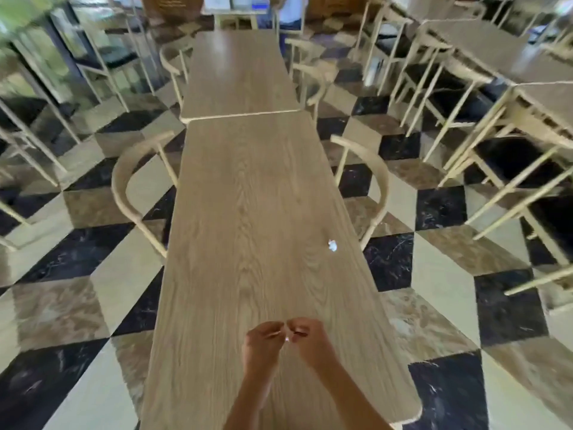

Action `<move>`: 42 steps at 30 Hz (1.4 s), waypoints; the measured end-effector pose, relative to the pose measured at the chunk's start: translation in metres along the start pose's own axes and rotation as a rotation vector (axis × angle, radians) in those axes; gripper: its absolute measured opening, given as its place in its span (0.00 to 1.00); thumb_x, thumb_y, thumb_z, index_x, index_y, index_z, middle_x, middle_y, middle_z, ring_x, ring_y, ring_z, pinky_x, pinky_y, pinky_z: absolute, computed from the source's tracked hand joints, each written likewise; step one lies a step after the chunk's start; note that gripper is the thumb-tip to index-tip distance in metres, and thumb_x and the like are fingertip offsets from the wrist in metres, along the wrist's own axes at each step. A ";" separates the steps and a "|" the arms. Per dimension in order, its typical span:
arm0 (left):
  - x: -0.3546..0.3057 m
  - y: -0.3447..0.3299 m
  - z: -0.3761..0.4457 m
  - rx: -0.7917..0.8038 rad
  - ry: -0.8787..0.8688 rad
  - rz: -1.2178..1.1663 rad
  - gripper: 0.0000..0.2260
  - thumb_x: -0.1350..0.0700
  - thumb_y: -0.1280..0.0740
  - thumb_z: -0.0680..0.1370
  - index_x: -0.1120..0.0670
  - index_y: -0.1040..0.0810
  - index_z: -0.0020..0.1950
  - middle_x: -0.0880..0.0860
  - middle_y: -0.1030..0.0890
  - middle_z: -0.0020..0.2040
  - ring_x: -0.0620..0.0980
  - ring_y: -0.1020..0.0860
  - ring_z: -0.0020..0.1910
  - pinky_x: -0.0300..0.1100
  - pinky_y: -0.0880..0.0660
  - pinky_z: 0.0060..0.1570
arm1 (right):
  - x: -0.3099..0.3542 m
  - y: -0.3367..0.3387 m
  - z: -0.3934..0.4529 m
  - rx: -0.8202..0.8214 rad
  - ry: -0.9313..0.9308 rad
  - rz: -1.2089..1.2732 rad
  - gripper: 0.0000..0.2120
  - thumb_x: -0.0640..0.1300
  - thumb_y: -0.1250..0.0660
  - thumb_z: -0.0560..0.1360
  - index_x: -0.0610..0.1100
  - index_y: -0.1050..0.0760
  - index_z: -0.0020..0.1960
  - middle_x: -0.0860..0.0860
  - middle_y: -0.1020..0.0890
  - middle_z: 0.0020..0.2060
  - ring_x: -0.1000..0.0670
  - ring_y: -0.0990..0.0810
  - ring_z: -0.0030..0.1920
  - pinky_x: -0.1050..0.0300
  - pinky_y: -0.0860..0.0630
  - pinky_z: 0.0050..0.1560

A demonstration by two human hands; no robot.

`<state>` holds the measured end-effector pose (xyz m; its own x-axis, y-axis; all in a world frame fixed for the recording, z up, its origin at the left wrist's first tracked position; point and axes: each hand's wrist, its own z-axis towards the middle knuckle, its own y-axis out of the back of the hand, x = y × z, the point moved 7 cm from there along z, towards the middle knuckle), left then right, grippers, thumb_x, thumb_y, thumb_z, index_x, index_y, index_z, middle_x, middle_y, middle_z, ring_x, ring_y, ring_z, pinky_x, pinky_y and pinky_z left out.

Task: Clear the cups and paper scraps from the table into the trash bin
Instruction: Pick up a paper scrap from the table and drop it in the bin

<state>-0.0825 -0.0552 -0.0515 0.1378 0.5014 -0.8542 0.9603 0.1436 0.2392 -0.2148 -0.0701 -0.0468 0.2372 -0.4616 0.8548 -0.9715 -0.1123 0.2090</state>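
Observation:
A long wooden table stretches away from me. A small crumpled white paper scrap lies near its right edge, well ahead of my hands. My left hand and my right hand are together low over the near part of the table, fingers curled. A tiny white paper bit shows between the fingertips; I cannot tell which hand pinches it. No cup and no trash bin are in view.
Light wooden chairs stand on both sides of the table, one at the left and one at the right. A second table butts against the far end. More tables and chairs fill the right side over a checkered floor.

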 end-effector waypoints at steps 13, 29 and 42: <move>-0.053 -0.326 -0.207 0.642 -0.372 0.302 0.07 0.62 0.25 0.74 0.50 0.15 0.41 0.43 0.15 0.37 0.45 0.16 0.40 0.29 0.24 0.38 | -0.134 0.326 -0.198 -0.649 -0.090 0.243 0.07 0.30 0.33 0.71 0.36 0.18 0.39 0.50 0.23 0.28 0.52 0.31 0.31 0.56 0.36 0.33; 0.045 -0.649 -0.542 1.337 -0.439 0.556 0.08 0.63 0.25 0.73 0.50 0.15 0.38 0.48 0.12 0.36 0.46 0.14 0.37 0.33 0.22 0.34 | -0.349 0.573 -0.506 -1.360 -0.126 0.522 0.13 0.34 0.33 0.68 0.41 0.30 0.27 0.52 0.31 0.25 0.54 0.36 0.30 0.53 0.41 0.34; 0.101 -0.870 -0.747 1.712 -0.457 0.773 0.06 0.61 0.26 0.73 0.50 0.14 0.41 0.45 0.12 0.37 0.43 0.14 0.38 0.40 0.16 0.42 | -0.475 0.745 -0.651 -1.715 -0.272 0.714 0.06 0.38 0.30 0.69 0.40 0.18 0.35 0.46 0.20 0.26 0.58 0.27 0.29 0.62 0.30 0.32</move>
<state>-1.0856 0.5084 -0.0010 0.3545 -0.2300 -0.9063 -0.1888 -0.9669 0.1716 -1.0509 0.6384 0.0121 -0.3337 -0.1456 0.9314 0.2224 0.9479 0.2278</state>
